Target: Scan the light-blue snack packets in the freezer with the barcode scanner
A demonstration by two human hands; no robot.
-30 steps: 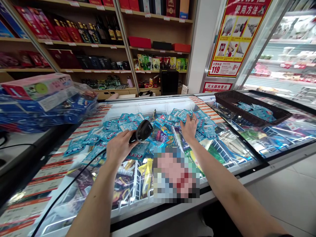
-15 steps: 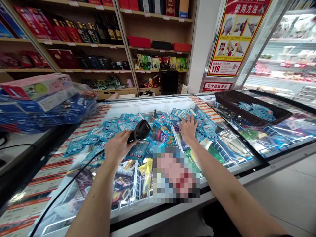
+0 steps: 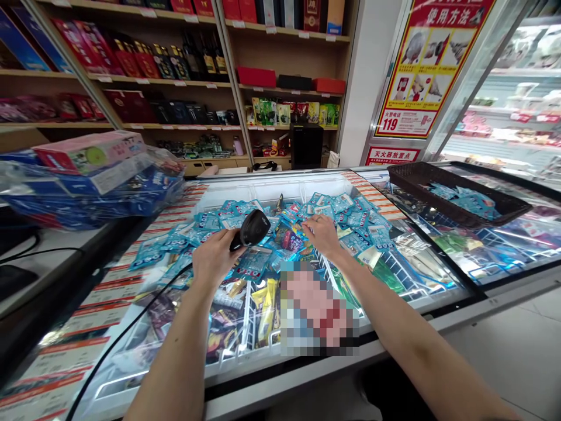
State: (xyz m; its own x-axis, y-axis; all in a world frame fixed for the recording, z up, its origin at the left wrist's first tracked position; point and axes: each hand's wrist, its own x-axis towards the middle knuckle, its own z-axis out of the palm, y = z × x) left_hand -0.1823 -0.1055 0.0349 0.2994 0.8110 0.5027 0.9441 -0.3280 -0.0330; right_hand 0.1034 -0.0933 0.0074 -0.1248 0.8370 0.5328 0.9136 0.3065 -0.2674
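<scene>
A shop, seen across a glass-topped display chest (image 3: 267, 386).
Wire dividers (image 3: 248, 318) separate packaged goods (image 3: 265, 307) inside, and price labels (image 3: 87, 324) line the chest from eight to nine o'clock. From ten to twelve o'clock, wooden shelves (image 3: 293, 55) carry bottles (image 3: 209, 59) and boxes (image 3: 256, 77), with small tags (image 3: 304, 35) along their edges. Brightly lit display racks (image 3: 504, 75), also stocked, stand at two o'clock, and a handheld scanner (image 3: 255, 228) shows just off centre, towards eight o'clock.
</scene>
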